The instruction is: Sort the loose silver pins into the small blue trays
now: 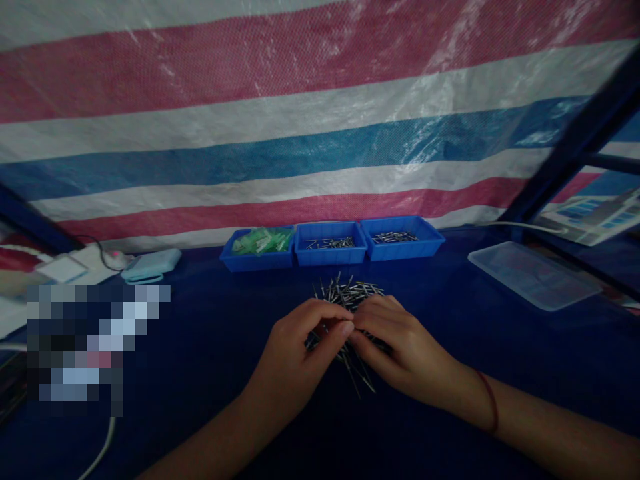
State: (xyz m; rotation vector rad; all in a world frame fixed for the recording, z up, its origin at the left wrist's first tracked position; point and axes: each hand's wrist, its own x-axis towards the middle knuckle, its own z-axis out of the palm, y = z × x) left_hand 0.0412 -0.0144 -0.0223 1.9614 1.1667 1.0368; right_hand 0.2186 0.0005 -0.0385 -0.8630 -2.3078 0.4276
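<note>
A loose pile of thin metal pins that look like blind rivets lies on the dark blue table. My left hand is over the pile's left side, its thumb and index fingertip brought together in a pinch. Against those fingertips, my right hand is closed too, fingers bent down over the pile's right side. Whatever is between the fingers is too small or hidden to make out. Some pins stick out below the hands, and part of the pile is covered by them.
Behind the pile stand three blue bins: the left bin with green-and-clear plastic packets, the middle bin and right bin with metal pins. A translucent plastic lid lies right. Left are a light-blue case, cables and a pixelated patch.
</note>
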